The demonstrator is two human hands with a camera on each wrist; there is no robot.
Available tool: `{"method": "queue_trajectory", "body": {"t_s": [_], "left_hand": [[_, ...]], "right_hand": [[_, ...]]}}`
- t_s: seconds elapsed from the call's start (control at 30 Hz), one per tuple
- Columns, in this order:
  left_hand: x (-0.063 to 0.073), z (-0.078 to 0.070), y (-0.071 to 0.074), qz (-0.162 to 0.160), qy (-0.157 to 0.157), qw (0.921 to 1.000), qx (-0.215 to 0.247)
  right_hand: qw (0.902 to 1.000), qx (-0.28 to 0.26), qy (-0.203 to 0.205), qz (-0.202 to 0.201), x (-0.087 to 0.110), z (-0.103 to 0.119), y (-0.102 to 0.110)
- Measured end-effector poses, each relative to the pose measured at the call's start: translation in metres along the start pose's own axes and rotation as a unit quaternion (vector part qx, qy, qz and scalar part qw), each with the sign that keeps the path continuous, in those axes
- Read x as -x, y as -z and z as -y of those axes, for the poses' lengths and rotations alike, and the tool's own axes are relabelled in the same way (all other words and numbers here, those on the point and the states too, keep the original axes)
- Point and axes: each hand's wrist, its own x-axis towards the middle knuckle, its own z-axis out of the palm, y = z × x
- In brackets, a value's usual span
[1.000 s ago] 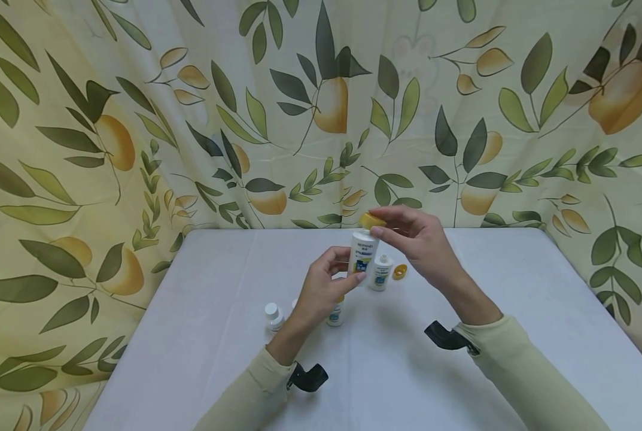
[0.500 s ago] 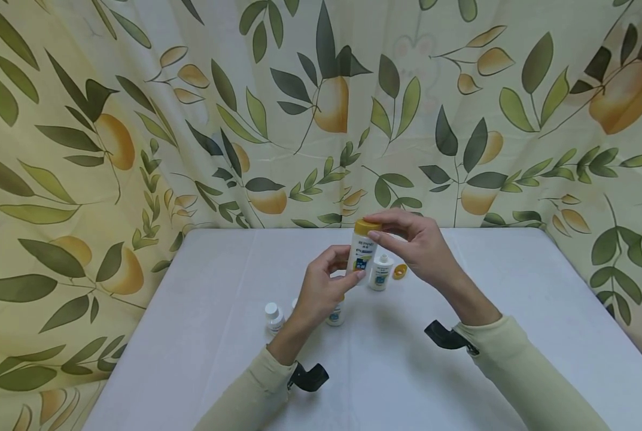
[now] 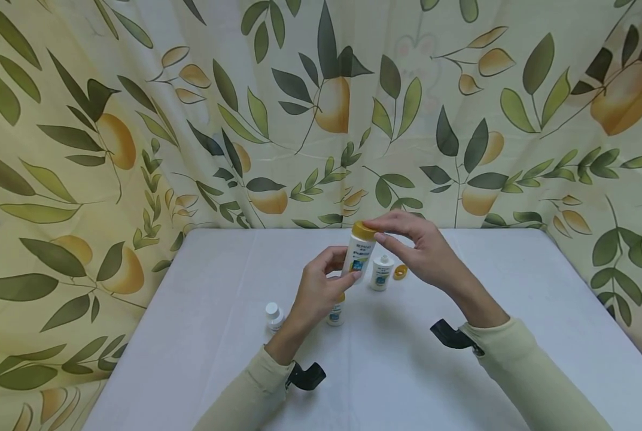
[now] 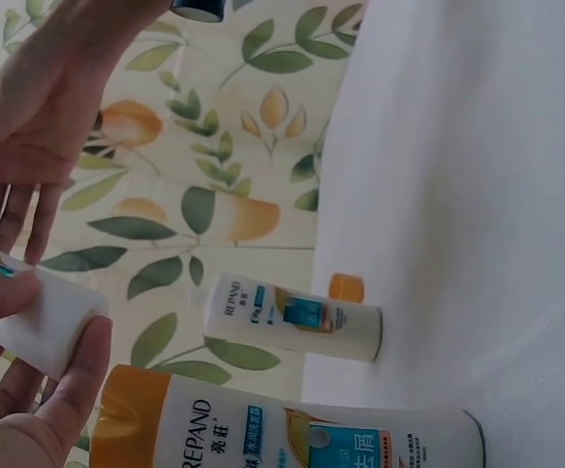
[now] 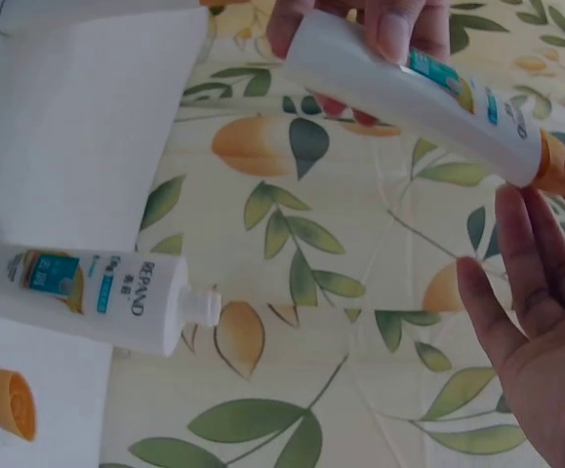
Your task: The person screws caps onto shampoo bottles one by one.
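In the head view my left hand grips a white shampoo bottle round its body, holding it up above the table and slightly tilted. A yellow-orange cap sits on the bottle's top. My right hand pinches that cap, with the index finger over its top and the thumb at its side; the other fingers are extended below it in the right wrist view. Beside the held bottle stands an uncapped shampoo bottle, its white nozzle exposed. A loose orange cap lies by it.
Another shampoo bottle with an orange cap stands below my left hand, partly hidden in the head view. Left of my left wrist is a small white-capped bottle. A patterned curtain hangs behind the white table.
The cap, tilted over the neck one second ago, now sits level with the bottle's top. The held bottle has shifted slightly left and leans more; the right fingers have slid toward the cap's right side.
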Motion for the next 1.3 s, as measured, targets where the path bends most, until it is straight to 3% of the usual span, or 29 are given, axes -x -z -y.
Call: {"method": "queue_trajectory", "body": {"t_s": [0.13, 0.3, 0.53, 0.77, 1.3], "left_hand": [[0.0, 0.002, 0.001, 0.005, 0.002, 1.0, 0.002], [0.002, 0.001, 0.002, 0.022, -0.006, 0.9997, 0.008], [0.004, 0.0, -0.001, 0.035, -0.006, 0.9994, 0.004], [0.005, 0.001, -0.004, 0.027, -0.012, 0.9995, 0.007], [0.004, -0.001, -0.001, 0.004, 0.005, 1.0, 0.003]], "right_hand": [[0.9997, 0.008, 0.016, 0.013, -0.001, -0.002, 0.004], [0.9997, 0.018, 0.018, 0.002, -0.001, -0.007, 0.008], [0.9994, -0.034, 0.009, 0.002, -0.001, -0.009, 0.004], [0.9985, -0.021, -0.045, -0.024, 0.002, -0.008, -0.004], [0.9984, 0.015, -0.041, -0.036, 0.003, -0.008, -0.002]]}}
